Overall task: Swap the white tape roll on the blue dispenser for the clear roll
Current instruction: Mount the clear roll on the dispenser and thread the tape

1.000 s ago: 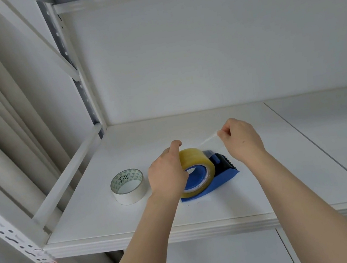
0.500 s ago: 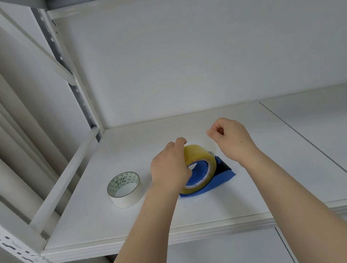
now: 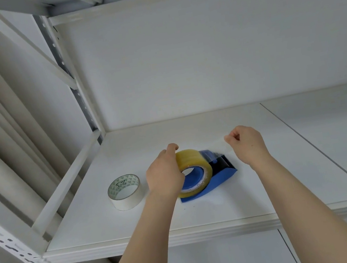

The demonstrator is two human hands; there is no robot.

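Observation:
The clear, yellowish tape roll (image 3: 193,160) sits on the hub of the blue dispenser (image 3: 223,172), which lies on the white shelf (image 3: 226,205). My left hand (image 3: 166,174) grips the left side of that roll. My right hand (image 3: 247,144) hovers just right of the dispenser's black cutter, thumb and finger pinched on the loose end of the clear tape, which stretches faintly from the roll over the cutter. The white tape roll (image 3: 125,191) lies flat on the shelf, to the left of my left hand.
The shelf's back wall (image 3: 201,57) stands behind. A slanted side rail (image 3: 66,183) and a perforated upright (image 3: 27,254) bound the left. A seam (image 3: 317,148) divides the shelf board to the right. The front edge (image 3: 185,236) is near my forearms.
My right hand went left toward the roll, then pulled back right and down, drawing the clear tape end across the cutter. My left hand stayed on the roll.

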